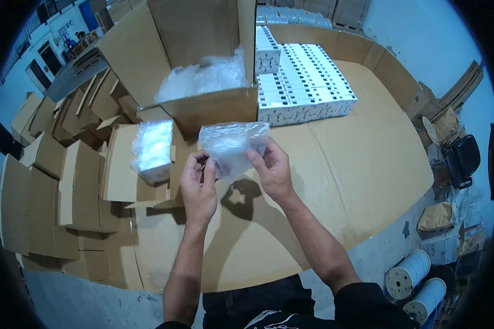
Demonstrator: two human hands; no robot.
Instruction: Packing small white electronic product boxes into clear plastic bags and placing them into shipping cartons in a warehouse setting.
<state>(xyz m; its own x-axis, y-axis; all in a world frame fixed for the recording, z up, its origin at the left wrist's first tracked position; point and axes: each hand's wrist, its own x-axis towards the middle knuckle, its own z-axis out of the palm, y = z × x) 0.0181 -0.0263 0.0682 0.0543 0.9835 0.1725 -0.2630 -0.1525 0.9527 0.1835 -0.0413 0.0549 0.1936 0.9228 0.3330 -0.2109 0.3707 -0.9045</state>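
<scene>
A clear plastic bag [233, 143] is held up over the cardboard-covered table, stretched between my two hands. My left hand [199, 183] pinches its lower left corner between thumb and fingers. On the other side, my right hand [272, 170] grips the right edge, thumb in front. Whether anything lies inside the bag I cannot tell. To the left, an open carton [124, 181] holds a row of plastic-wrapped white packs [155, 148]. Behind the bag stands a large open cardboard box [214, 109] heaped with more clear plastic bags [206, 77].
White patterned boxes [307, 82] stand in rows at the back of the table [362, 159], which has a raised cardboard rim. Many empty cartons [49, 203] are stacked on the left. Cable spools [409, 274] and a black chair [462, 159] are on the floor at right.
</scene>
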